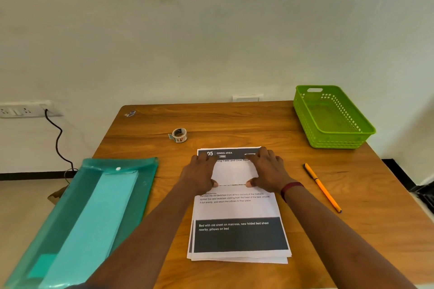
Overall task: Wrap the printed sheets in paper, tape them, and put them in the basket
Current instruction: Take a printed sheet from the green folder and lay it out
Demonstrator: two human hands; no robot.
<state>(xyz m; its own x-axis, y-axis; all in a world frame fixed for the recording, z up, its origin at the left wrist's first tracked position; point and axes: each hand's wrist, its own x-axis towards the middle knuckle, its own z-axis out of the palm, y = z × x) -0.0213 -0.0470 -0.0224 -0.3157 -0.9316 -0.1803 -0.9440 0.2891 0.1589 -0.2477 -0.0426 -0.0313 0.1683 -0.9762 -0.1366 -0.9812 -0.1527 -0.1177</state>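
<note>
A stack of printed sheets (237, 211) lies on the wooden table (258, 122) in front of me. The top sheet's far end is folded back toward me, showing its blank white underside. My left hand (199, 174) and my right hand (267, 169) pinch that folded flap at its two sides, thumbs on its near edge. A roll of printed tape (179, 134) sits beyond the sheets, to the left. The green plastic basket (333, 133) stands empty at the table's far right corner.
A teal plastic folder (70, 225) with light paper inside overhangs the table's left edge. An orange pen (323, 187) lies right of the sheets. A small scrap (130, 113) rests at the far left corner. A wall socket with a black cable (56, 138) is left.
</note>
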